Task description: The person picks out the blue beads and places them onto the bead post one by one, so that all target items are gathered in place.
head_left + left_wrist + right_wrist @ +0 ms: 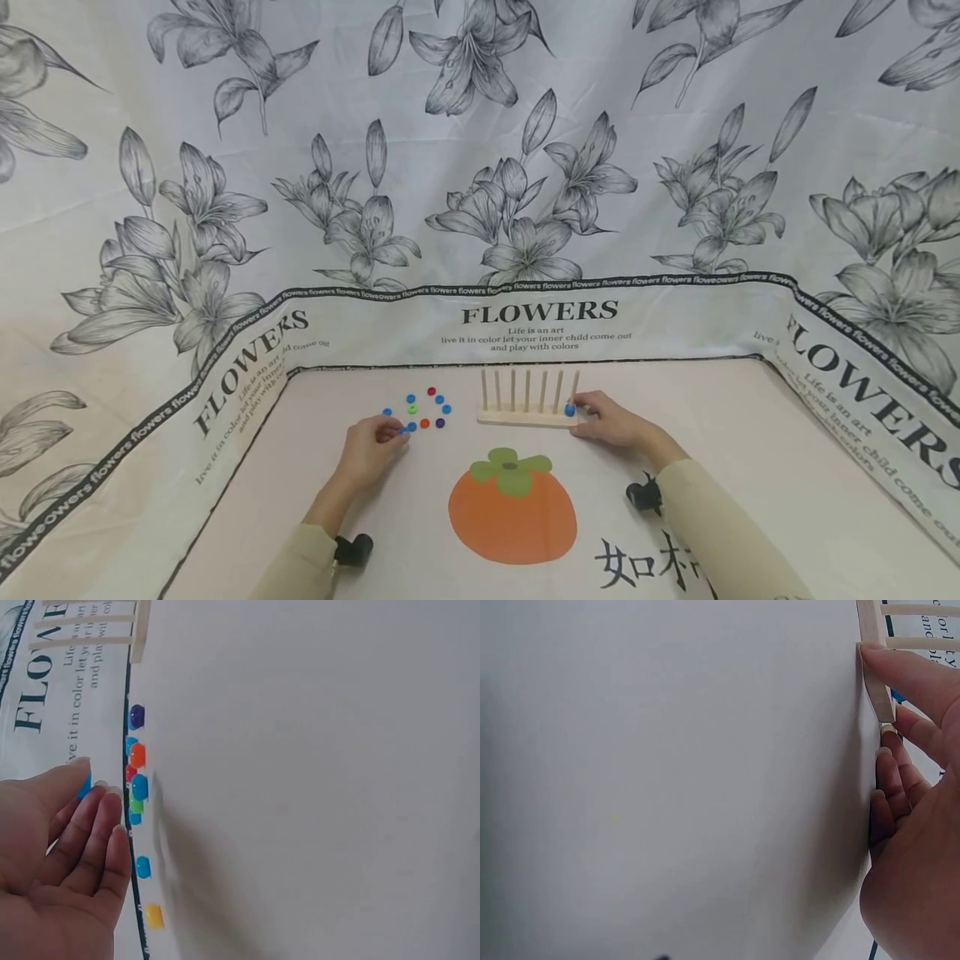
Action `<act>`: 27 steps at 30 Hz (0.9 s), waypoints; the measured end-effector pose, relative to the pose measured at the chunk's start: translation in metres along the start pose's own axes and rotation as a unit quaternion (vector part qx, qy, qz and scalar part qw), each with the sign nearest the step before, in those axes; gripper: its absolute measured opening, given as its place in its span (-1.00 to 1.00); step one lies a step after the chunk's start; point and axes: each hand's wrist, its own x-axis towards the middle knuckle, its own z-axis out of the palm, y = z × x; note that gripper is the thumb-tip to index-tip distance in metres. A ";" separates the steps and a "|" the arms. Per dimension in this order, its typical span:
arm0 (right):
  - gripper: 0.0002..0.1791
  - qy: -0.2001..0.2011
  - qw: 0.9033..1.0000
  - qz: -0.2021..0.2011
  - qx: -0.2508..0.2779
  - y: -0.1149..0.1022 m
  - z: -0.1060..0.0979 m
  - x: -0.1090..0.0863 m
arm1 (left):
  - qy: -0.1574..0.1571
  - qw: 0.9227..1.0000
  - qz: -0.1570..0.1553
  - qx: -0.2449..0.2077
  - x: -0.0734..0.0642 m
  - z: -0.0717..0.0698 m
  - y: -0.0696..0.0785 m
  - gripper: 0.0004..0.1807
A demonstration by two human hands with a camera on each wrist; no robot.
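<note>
My left hand (369, 450) is at the left side of the loose beads and pinches a blue bead (84, 787) between thumb and fingertip, raised off the table in the left wrist view. On the right, my right hand (613, 422) grips the end of a wooden peg rack (525, 417), its thumb on the front edge of the base and fingers around the end. A blue bead (570, 410) sits low at the rack's rightmost peg. Between hand and rack lie several loose beads, among them a red bead (431, 391), a green bead (412, 409), an orange bead (425, 423) and a purple bead (440, 423).
A yellow bead (154, 916) shows in the left wrist view. The pale tablecloth (375, 533) carries a printed persimmon (513, 517) and dark characters. Behind the rack stands a flower-printed curtain (540, 325), which also runs along both sides.
</note>
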 end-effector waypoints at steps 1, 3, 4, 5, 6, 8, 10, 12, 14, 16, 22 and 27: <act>-0.17 0.002 1.000 0.004 0.003 0.001 0.001 0.000 | 0.001 1.000 -0.001 -0.001 0.000 0.000 0.001 -0.79; -0.18 0.001 1.000 0.008 0.005 0.000 0.002 0.000 | 0.003 1.000 -0.001 -0.007 0.000 0.000 0.002 -0.78; -0.19 0.003 1.000 0.006 0.007 0.000 0.002 0.000 | 0.005 1.000 0.000 -0.009 0.000 0.001 0.003 -0.77; -0.19 0.005 1.000 0.007 0.008 0.003 0.003 0.002 | 0.006 1.000 0.001 -0.011 0.000 0.001 0.004 -0.77; -0.19 0.006 1.000 0.007 0.010 0.005 0.003 0.003 | 0.007 1.000 0.001 -0.013 -0.001 0.001 0.005 -0.77; -0.19 0.007 1.000 0.005 0.011 0.008 0.003 0.005 | 0.006 1.000 0.002 -0.018 -0.001 0.002 0.009 -0.76; -0.18 0.007 1.000 -0.003 0.009 0.012 0.003 0.007 | 0.004 1.000 0.005 -0.020 -0.001 0.003 0.014 -0.76; -0.17 0.004 1.000 -0.003 0.009 0.012 0.002 0.007 | 0.001 1.000 0.008 -0.023 -0.002 0.003 0.018 -0.77; -0.15 0.002 1.000 -0.001 0.009 0.010 0.001 0.006 | -0.002 1.000 0.015 -0.026 -0.003 0.004 0.022 -0.78; -0.14 -0.001 1.000 -0.003 0.005 0.010 0.001 0.007 | -0.003 0.999 0.021 -0.029 -0.004 0.005 0.026 -0.78; -0.15 0.001 1.000 0.007 0.008 0.012 0.003 0.009 | -0.002 0.998 0.047 -0.046 -0.006 0.008 0.037 -0.79; -0.14 -0.001 1.000 0.001 0.002 0.010 0.001 0.006 | -0.015 0.997 0.051 -0.061 -0.007 0.011 0.051 -0.78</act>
